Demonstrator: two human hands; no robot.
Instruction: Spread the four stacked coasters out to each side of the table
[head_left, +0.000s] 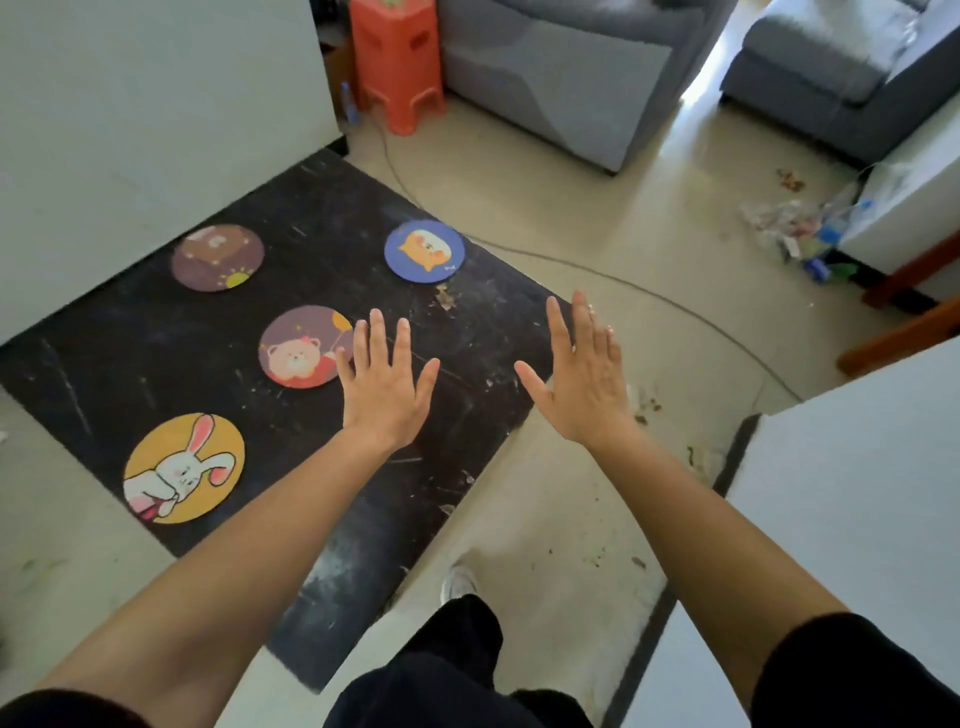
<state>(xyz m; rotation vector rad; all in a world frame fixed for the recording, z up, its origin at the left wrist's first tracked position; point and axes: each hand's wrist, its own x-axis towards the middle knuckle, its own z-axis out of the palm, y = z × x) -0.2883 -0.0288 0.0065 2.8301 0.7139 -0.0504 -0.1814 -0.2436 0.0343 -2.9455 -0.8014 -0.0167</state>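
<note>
Both grips hold nothing: left hand (384, 384) and right hand (582, 374) hover flat, fingers spread, over the black counter (337, 218), frame centre. Four coasters lie apart: brown coaster (218, 257) upper left, blue coaster (424, 251) upper centre, bear coaster (304, 346) perhaps touching the left little finger, rabbit coaster (183, 467) lower left. An orange stool (397, 62) and grey sofa (561, 67) stand beyond.

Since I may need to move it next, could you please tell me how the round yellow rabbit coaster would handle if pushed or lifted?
The round yellow rabbit coaster lies flat on the dark scratched tabletop, so it should slide, not roll. It looks thin, probably light and awkward to pick up.
</note>
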